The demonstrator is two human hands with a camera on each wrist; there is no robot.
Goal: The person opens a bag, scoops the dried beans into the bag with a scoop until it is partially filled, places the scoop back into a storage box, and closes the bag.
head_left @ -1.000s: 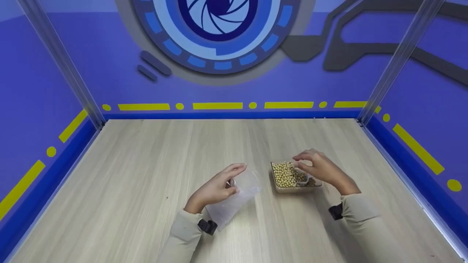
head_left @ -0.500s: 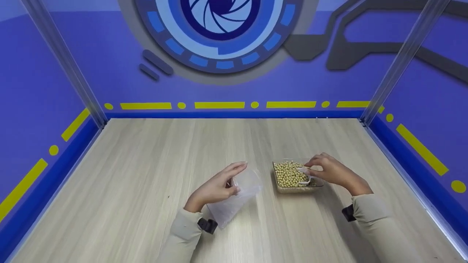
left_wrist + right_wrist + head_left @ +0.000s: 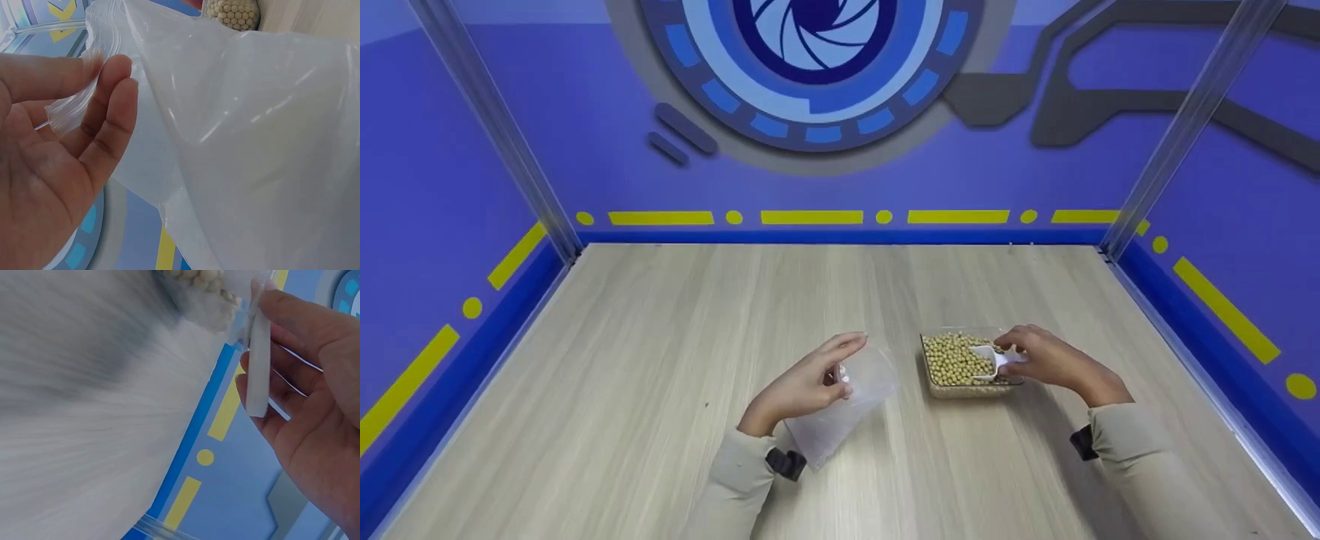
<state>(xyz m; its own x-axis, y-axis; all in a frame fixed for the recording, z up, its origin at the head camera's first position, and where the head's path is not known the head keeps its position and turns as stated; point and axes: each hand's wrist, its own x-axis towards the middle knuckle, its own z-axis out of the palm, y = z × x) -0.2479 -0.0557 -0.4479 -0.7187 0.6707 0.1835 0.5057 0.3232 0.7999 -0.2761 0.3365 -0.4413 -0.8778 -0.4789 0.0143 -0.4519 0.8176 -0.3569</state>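
My left hand (image 3: 806, 382) pinches a clear plastic zip bag (image 3: 847, 420) near its mouth; the bag hangs down over the table. In the left wrist view, the ridged zip strip (image 3: 109, 34) runs beside the thumb and fingers, and the mouth stands partly spread. To the right, my right hand (image 3: 1057, 364) grips the handle of a white scoop (image 3: 985, 361). The scoop's head lies among soybean-like pale yellow beans (image 3: 952, 361), partly sunk in them. They fill a clear rectangular container (image 3: 971, 392). In the right wrist view, thumb and fingers hold the flat white handle (image 3: 259, 365).
The wood-grain table (image 3: 697, 322) carries the container right of centre. Blue panels with yellow marks enclose it at the back (image 3: 840, 184) and both sides. A tiny dark speck (image 3: 706, 405) shows on the table left of my left hand.
My right hand has moved from above the beans to the container's right side and now grips the scoop's handle. The left hand and bag have stayed almost still.
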